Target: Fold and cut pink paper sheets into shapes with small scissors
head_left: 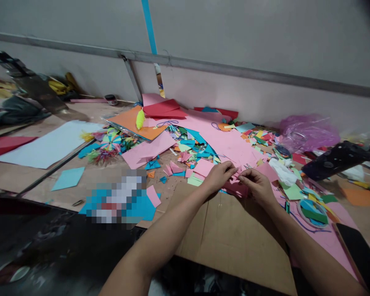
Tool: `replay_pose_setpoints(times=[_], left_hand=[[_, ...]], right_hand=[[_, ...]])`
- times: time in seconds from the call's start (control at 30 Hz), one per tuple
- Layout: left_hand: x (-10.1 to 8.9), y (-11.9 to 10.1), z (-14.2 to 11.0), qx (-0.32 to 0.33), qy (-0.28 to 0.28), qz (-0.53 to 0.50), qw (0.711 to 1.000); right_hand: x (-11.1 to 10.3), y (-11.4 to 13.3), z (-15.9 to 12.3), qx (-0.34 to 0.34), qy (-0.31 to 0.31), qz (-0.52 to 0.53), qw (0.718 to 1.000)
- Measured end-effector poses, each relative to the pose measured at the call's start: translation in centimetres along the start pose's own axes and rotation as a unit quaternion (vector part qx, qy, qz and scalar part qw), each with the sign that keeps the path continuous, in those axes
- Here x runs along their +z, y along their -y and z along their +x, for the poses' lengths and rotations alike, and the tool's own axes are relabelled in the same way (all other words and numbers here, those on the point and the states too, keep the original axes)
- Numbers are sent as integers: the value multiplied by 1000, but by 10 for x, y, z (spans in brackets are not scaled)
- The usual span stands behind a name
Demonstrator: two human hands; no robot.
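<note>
My left hand and my right hand meet just above the far edge of a sheet of brown cardboard. Both are closed, fingertips pinched on a small piece of pink paper between them. Its exact shape is hard to make out. More pink paper lies right under the fingers. Pale green slips and blue scraps are spread to the left of my left hand. Beyond both hands stretches a large pink sheet.
At the right are a dark bottle, a tape roll, a phone and a purple plastic bag. Leftward lie a white sheet, a light-blue square and a clear bottle. A wall panel rises behind.
</note>
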State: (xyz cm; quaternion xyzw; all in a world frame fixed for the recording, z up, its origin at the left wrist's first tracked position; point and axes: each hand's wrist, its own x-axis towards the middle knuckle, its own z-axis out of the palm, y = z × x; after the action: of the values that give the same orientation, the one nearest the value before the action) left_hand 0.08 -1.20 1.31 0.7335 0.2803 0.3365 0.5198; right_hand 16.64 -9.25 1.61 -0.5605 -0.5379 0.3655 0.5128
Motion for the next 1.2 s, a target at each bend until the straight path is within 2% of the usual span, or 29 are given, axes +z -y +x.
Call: replay_pose_setpoints(times=[0.17, 0.37, 0.57, 0.9, 1.07, 1.2], left_hand=[[2, -5, -3, 11, 9, 4, 1000], [4, -7, -3, -10, 30, -33, 999], [5, -5, -1, -1, 31, 13, 999], [2, -15, -6, -2, 40, 45, 998], [7, -7, -4, -15, 29, -50, 998], [11, -1, -1, -39, 16, -159, 986]], right_hand=[[3, 5, -1, 11, -17, -2, 1000], [3, 7, 1, 22, -37, 19, 999], [1, 5, 2, 27, -49, 9, 998], [2, 7, 2, 36, -53, 18, 998], [0, 0, 4, 55, -65, 63, 994], [-2, -1, 4, 62, -22, 60, 996]])
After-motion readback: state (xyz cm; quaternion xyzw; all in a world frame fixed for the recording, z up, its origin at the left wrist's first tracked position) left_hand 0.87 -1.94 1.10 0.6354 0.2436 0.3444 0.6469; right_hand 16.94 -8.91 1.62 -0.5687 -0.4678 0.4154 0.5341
